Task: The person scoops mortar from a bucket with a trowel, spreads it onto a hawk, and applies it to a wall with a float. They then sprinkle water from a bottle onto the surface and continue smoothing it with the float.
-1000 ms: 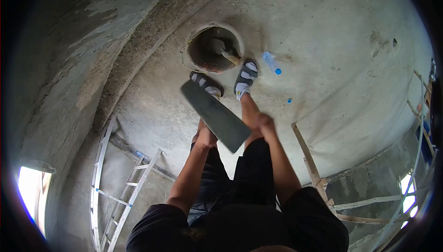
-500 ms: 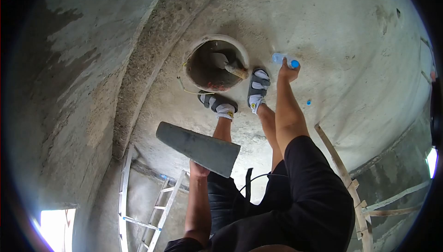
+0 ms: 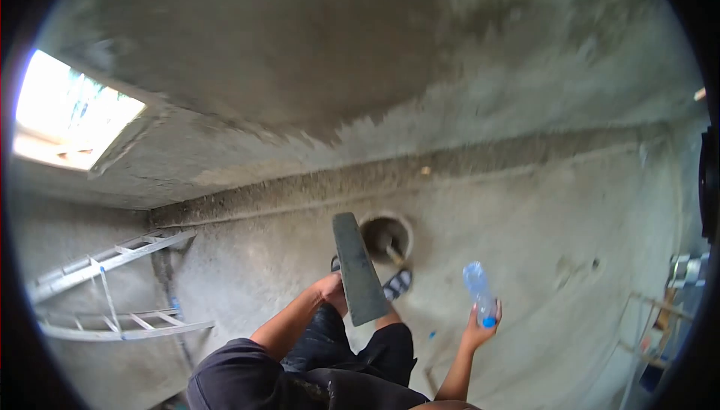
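My left hand (image 3: 331, 288) is closed behind a long, tapered grey plastering float (image 3: 358, 271). The float's flat face is toward me, and its handle is hidden. In my right hand (image 3: 477, 332) is a clear plastic bottle (image 3: 477, 282), gripped near its blue-capped end, with its base pointing away from me. Beyond the float, a round bucket (image 3: 409, 231) stands on the floor near my feet. A tool with a thick handle (image 3: 395, 255) leans inside it; its lower part is too dark to make out.
Wet patches darken the concrete wall (image 3: 322, 50) ahead, above a rough ledge (image 3: 300, 194). An aluminium ladder (image 3: 112, 264) stands at the left, below a bright window opening (image 3: 71, 114). A small blue object (image 3: 432, 333) lies on the floor. Wooden framing (image 3: 637, 320) is at the right.
My view has swung up and turned toward the wall and window. The bottle has been lifted from near the floor, and the float has turned more upright in view. Both stay held.
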The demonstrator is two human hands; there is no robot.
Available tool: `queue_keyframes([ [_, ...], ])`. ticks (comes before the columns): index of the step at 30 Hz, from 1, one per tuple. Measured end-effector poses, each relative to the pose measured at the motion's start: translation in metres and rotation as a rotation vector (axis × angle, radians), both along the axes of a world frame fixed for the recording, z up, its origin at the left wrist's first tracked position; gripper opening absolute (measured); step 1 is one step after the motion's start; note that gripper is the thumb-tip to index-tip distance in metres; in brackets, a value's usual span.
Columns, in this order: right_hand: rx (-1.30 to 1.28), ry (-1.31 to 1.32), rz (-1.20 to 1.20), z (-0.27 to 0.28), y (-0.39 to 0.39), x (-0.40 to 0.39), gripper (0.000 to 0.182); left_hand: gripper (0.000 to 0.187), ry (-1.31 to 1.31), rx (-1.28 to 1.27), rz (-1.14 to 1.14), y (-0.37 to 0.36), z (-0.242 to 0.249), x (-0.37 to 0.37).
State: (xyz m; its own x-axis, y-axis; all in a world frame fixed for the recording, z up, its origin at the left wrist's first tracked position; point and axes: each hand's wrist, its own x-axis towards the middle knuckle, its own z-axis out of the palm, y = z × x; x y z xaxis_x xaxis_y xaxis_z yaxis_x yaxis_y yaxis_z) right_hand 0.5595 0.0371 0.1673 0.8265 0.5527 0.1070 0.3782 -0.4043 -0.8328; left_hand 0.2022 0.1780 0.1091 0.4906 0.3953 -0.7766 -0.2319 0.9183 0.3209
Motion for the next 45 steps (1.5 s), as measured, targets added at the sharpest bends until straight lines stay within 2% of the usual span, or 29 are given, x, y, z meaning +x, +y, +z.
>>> queue_keyframes([
  [1, 0.057, -0.024, 0.026, 0.028, 0.0, 0.007, 0.058, 0.04, 0.024, 0.11, -0.091, 0.005, 0.01, 0.001],
  [2, 0.077, -0.02, 0.029, 0.058, -0.004, 0.007, 0.058, 0.04, 0.009, 0.148, -0.065, 0.011, 0.016, -0.002],
  [4, 0.102, -0.022, 0.065, 0.11, -0.021, 0.009, 0.058, 0.038, -0.182, 0.149, -0.118, 0.014, 0.023, -0.007],
  [6, 0.233, -0.247, 0.066, 0.154, -0.028, 0.023, 0.058, 0.037, -0.221, 0.206, -0.11, 0.021, 0.081, -0.009],
  [7, 0.361, -0.138, 0.053, 0.178, -0.029, 0.021, 0.068, 0.037, -0.196, 0.246, -0.091, 0.025, 0.106, -0.013],
  [8, 0.376, -0.146, 0.076, 0.2, -0.023, 0.018, 0.068, 0.037, -0.167, 0.281, -0.077, 0.028, 0.124, -0.017],
  [10, 0.633, -0.184, 0.207, 0.23, -0.012, 0.004, 0.081, 0.036, -0.177, 0.296, -0.066, 0.037, 0.146, -0.035],
  [11, 0.428, -0.191, 0.179, 0.22, -0.017, 0.0, 0.085, 0.035, -0.183, 0.297, -0.071, 0.034, 0.153, -0.044],
  [15, 0.224, 0.005, 0.259, 0.141, 0.003, -0.034, 0.074, 0.033, -0.117, 0.424, 0.078, 0.037, 0.182, -0.074],
  [16, 0.225, 0.056, 0.327, 0.144, 0.012, -0.051, 0.074, 0.033, -0.126, 0.421, 0.086, 0.035, 0.18, -0.081],
  [18, 0.224, 0.069, 0.441, 0.151, 0.049, -0.083, 0.073, 0.033, -0.161, 0.449, 0.273, 0.04, 0.174, -0.105],
  [19, 0.212, 0.027, 0.482, 0.152, 0.066, -0.096, 0.072, 0.033, -0.156, 0.445, 0.31, 0.041, 0.173, -0.118],
  [22, 0.195, 0.177, 0.639, 0.167, 0.13, -0.137, 0.067, 0.033, -0.256, 0.401, 0.367, 0.048, 0.152, -0.164],
  [27, 0.333, 0.242, 0.916, 0.248, 0.282, -0.227, 0.054, 0.032, -0.199, 0.447, 0.437, 0.072, 0.162, -0.246],
  [28, 0.421, 0.187, 0.919, 0.287, 0.309, -0.253, 0.049, 0.031, -0.173, 0.455, 0.483, 0.082, 0.167, -0.262],
  [30, 0.427, 0.303, 0.902, 0.351, 0.359, -0.292, 0.044, 0.033, -0.122, 0.461, 0.497, 0.1, 0.175, -0.293],
  [32, 0.374, 0.506, 0.857, 0.41, 0.396, -0.337, 0.046, 0.035, -0.163, 0.471, 0.515, 0.118, 0.183, -0.318],
  [33, 0.324, 0.482, 0.919, 0.423, 0.413, -0.356, 0.046, 0.035, -0.141, 0.486, 0.53, 0.127, 0.182, -0.328],
  [34, 0.274, 0.465, 0.975, 0.429, 0.424, -0.37, 0.046, 0.035, -0.139, 0.473, 0.507, 0.132, 0.186, -0.336],
  [38, 0.284, 0.555, 0.879, 0.445, 0.435, -0.39, 0.043, 0.033, -0.133, 0.5, 0.477, 0.152, 0.19, -0.358],
  [40, 0.268, 0.702, 0.759, 0.458, 0.435, -0.385, 0.038, 0.033, -0.103, 0.52, 0.458, 0.159, 0.19, -0.364],
  [45, 0.166, 0.667, 0.826, 0.454, 0.426, -0.409, 0.034, 0.034, -0.182, 0.494, 0.478, 0.173, 0.184, -0.364],
])
